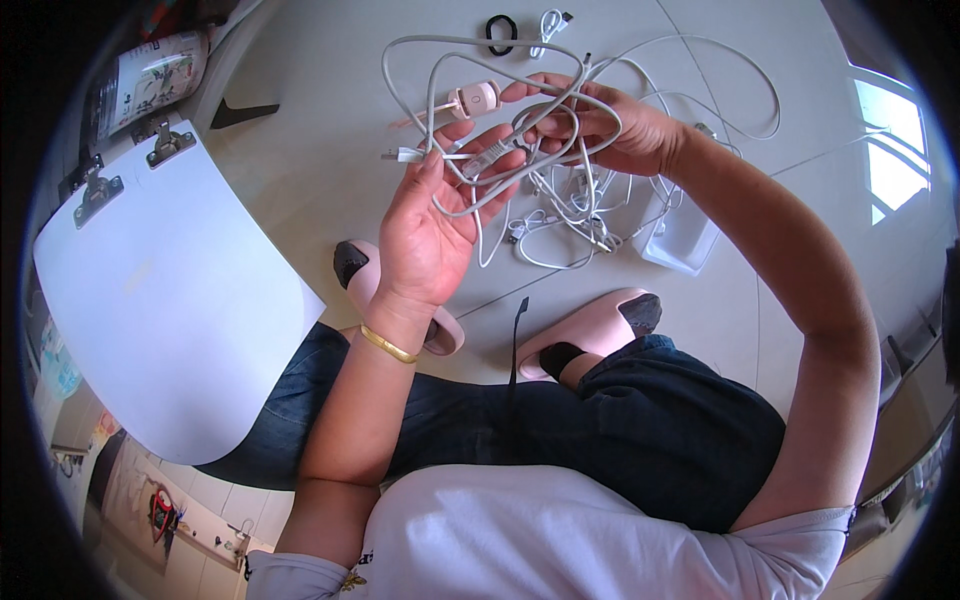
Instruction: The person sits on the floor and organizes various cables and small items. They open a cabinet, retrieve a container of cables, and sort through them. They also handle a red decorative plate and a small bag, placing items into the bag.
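Loops of a grey cable (420, 40) hang between my two hands above the floor. My left hand (429, 232) is turned palm up, its fingers curled loosely about the cable near a clear network plug (486, 159). My right hand (626, 131) pinches part of the same loops between thumb and fingers. A white USB plug (406, 154) sticks out to the left beside my left thumb. Beyond the fingertips lies a small pink device (477, 100). Below my right hand, a tangle of white cables (551, 266) rests on the floor.
A white plastic tray (679, 251) stands right of the tangle. Farther off lie a black hair tie (514, 36) and a bundled white USB cable (547, 34). A white panel with metal hinges (172, 300) is at left. Pink slippers (600, 319) are on my feet.
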`<state>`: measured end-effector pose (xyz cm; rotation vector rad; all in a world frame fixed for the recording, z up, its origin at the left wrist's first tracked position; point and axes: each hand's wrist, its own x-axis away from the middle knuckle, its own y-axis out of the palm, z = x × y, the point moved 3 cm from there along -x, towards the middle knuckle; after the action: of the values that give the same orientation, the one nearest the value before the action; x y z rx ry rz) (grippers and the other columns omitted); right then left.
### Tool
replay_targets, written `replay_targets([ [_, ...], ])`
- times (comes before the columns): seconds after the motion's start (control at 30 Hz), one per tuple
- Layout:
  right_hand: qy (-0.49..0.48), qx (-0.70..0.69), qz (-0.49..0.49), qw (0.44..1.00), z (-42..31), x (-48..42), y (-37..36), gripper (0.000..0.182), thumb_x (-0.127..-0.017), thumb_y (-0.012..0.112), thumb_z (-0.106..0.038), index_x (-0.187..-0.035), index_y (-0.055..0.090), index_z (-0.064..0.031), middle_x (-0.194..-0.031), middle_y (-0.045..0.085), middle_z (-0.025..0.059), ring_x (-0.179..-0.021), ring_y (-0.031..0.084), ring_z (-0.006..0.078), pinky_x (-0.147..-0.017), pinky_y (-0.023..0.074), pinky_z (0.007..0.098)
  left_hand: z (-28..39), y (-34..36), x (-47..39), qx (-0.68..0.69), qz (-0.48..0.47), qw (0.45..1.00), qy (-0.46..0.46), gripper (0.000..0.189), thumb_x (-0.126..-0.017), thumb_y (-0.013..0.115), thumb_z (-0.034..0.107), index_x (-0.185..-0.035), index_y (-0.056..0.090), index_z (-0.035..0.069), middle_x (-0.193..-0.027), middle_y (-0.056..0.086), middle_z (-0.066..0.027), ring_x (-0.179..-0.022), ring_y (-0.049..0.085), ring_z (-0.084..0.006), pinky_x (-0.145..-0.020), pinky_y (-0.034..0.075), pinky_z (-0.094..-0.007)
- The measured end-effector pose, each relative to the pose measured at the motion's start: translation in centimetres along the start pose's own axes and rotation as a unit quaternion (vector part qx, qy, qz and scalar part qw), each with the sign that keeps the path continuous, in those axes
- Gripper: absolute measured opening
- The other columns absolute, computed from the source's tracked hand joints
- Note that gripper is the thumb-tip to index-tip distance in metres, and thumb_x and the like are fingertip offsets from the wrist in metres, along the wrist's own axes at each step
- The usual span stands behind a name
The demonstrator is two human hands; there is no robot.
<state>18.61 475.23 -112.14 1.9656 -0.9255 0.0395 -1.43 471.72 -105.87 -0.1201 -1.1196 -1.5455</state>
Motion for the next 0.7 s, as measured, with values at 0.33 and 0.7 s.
replay_targets([
  [0.33,-0.021,0.004,-0.035,0.999,1.1,-0.7,0.4,0.038,-0.087,0.073,-0.025,-0.119,0.063,-0.0066,-0.102,0.066,-0.0002,-0.090,0.060,0.0073,-0.077,0.0465,0.0230,-0.3,-1.4,-0.1,-0.081,0.061,0.995,0.009,0.036,-0.098,0.053,0.032,-0.125,0.054,0.008,-0.127,0.057,-0.0124,-0.111,0.058,-0.0198,-0.098,0.044,-0.0379],
  [0.7,0.021,-0.005,-0.050,0.999,1.6,-1.3,2.8,0.027,-0.088,0.071,-0.011,-0.112,0.067,-0.0013,-0.103,0.068,0.0063,-0.098,0.062,0.0127,-0.089,0.0509,0.0256,-0.5,-1.1,-0.1,-0.100,0.055,0.993,0.005,0.033,-0.096,0.061,0.031,-0.116,0.057,0.005,-0.117,0.063,-0.0068,-0.103,0.060,-0.0146,-0.093,0.047,-0.0310],
])
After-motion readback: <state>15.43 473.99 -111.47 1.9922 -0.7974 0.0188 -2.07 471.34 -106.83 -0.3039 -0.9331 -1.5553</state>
